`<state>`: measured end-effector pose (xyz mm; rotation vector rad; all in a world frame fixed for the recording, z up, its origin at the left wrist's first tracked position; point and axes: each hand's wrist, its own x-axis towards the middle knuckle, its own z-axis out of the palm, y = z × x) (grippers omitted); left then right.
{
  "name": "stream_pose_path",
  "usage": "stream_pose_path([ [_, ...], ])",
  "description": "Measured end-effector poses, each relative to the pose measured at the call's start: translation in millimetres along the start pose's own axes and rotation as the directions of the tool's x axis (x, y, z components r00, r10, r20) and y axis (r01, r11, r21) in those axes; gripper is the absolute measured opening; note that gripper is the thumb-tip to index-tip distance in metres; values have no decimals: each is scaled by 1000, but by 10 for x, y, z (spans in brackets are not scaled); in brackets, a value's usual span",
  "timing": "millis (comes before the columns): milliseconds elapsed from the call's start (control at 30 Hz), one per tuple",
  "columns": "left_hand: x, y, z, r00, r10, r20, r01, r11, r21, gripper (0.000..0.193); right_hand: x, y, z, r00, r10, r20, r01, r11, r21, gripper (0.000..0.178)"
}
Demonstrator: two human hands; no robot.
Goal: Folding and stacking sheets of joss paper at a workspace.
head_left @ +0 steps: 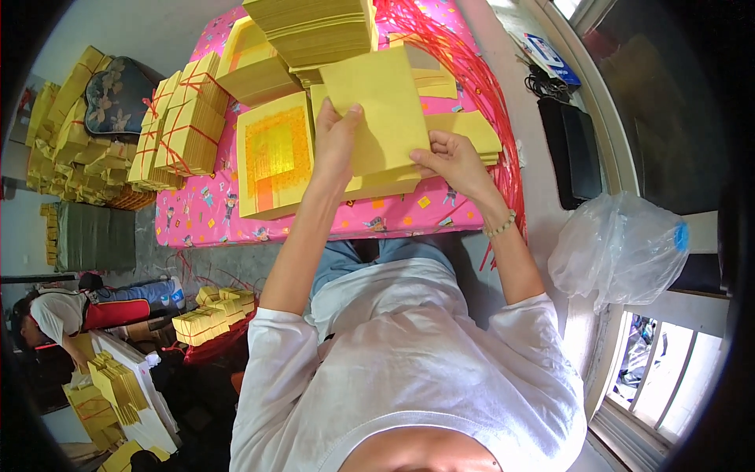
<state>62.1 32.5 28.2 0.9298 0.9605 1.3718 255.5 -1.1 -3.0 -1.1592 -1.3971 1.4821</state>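
Observation:
Between my two hands I hold a stack of plain yellow paper sheets [379,102], tilted above the pink table. My left hand [336,134] grips its left edge, thumb lying on top. At the lower right corner my right hand [454,161] pinches the stack between thumb and fingers. Left of it lies a thick stack of yellow paper with an orange and gold printed square [271,153]. More yellow paper [377,186] lies under the held sheets, partly hidden by them. Beyond stands a tall yellow paper stack [314,31].
The table has a pink patterned cover [330,228]. Red plastic strips [480,71] run along its right side. Tied yellow bundles [189,118] stand at its left. A clear plastic bag [621,252] sits right of me. A co-worker [75,311] bends over another table at the lower left.

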Motion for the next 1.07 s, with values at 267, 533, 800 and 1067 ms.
stream_pose_path([
  [267, 40, 29, -8, 984, -37, 172, 9, 987, 162, 33, 48, -20, -159, 996, -75, -57, 77, 997, 25, 25],
  [533, 418, 48, 233, 844, -252, 472, -14, 871, 490, 40, 21, -113, -512, 951, -120, -286, 175, 969, 175, 29],
  [800, 1064, -375, 615, 806, -277, 523, -313, 549, 775, 49, -96, 267, -715, 805, -26, -592, 223, 939, 262, 30],
  [1067, 1267, -869, 694, 754, -336, 564, -412, 427, 805, 46, -40, 580, -749, 775, 87, -627, 46, 980, 194, 44],
])
